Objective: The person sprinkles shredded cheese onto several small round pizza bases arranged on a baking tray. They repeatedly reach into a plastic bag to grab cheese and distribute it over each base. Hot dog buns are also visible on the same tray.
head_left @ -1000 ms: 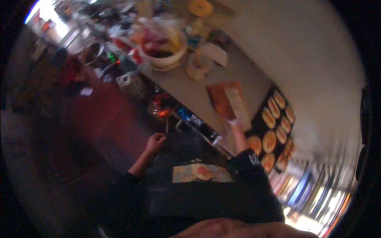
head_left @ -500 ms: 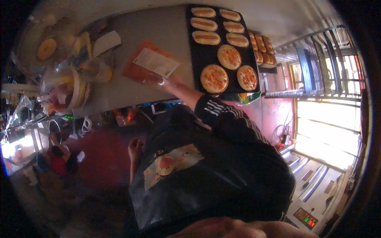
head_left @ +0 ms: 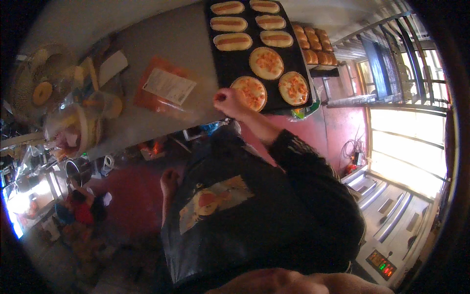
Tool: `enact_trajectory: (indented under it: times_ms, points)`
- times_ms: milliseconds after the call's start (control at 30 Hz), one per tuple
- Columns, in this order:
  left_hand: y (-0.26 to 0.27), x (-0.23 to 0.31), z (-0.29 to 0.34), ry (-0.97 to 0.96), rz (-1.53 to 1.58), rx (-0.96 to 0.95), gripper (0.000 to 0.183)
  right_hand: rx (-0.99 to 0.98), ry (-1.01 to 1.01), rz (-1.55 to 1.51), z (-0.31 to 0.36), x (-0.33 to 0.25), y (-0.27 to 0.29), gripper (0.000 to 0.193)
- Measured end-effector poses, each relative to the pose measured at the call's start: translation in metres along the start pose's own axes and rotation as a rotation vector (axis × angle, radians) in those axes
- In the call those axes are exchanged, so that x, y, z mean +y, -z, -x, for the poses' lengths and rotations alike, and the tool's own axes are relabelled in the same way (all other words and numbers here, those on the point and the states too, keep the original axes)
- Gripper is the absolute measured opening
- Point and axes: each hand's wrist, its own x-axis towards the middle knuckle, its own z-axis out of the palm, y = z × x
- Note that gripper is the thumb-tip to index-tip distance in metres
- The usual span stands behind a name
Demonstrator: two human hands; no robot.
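Note:
My right hand [head_left: 230, 103] is over the near edge of the worktable, beside the lower left corner of a black baking tray [head_left: 223, 66]. Its fingers are curled closed, and what they hold, if anything, is too small to make out. Three round doughs with orange topping, one of them a mini pizza [head_left: 252, 93] nearest this hand, lie on the tray. Behind them sit several sausage buns [head_left: 232, 41] in paper cups. Left of the hand, a flat clear packet with orange-red contents [head_left: 147, 100] bears a white label. My left hand [head_left: 170, 179] hangs by my apron, fingers curled in.
A fan [head_left: 41, 93] and a plastic-wrapped tub [head_left: 85, 125] stand at the left end of the grey worktable [head_left: 166, 44]. Browned loaves [head_left: 311, 44] are right of the tray, near a metal rack [head_left: 387, 105]. A steel oven with a lit display [head_left: 381, 263] is at lower right.
My right hand has left the orange-red packet and moved right, to the tray's near left corner. The packet stays on the table. My left hand still hangs down.

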Motion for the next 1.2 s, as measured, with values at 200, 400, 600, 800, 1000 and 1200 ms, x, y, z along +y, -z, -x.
enact_trajectory:
  times_ms: [200, 400, 600, 800, 1000, 1200]
  points:
    - [-0.023, 0.021, -0.003, -0.094, -0.091, -0.044, 0.024, 0.198, -0.175, 0.156, 0.012, 0.04, 0.103, 0.018]
    - [-0.035, 0.039, -0.007, -0.107, -0.097, -0.038, 0.026, 0.219, -0.064, 0.269, 0.009, 0.068, 0.112, 0.019]
    - [-0.038, 0.049, -0.003, -0.156, -0.199, 0.024, 0.026, 0.202, -0.116, 0.225, 0.005, 0.082, 0.12, 0.021]
    - [-0.039, 0.05, 0.001, -0.067, -0.154, 0.048, 0.025, 0.377, -0.067, 0.241, -0.035, 0.085, 0.162, 0.022]
    - [-0.046, 0.055, 0.011, -0.03, -0.158, 0.063, 0.017, 0.397, -0.071, 0.436, -0.064, 0.084, 0.173, 0.014]
    - [-0.048, 0.046, 0.017, -0.054, -0.064, 0.051, 0.016, 0.376, -0.064, 0.579, -0.067, 0.087, 0.175, 0.011]
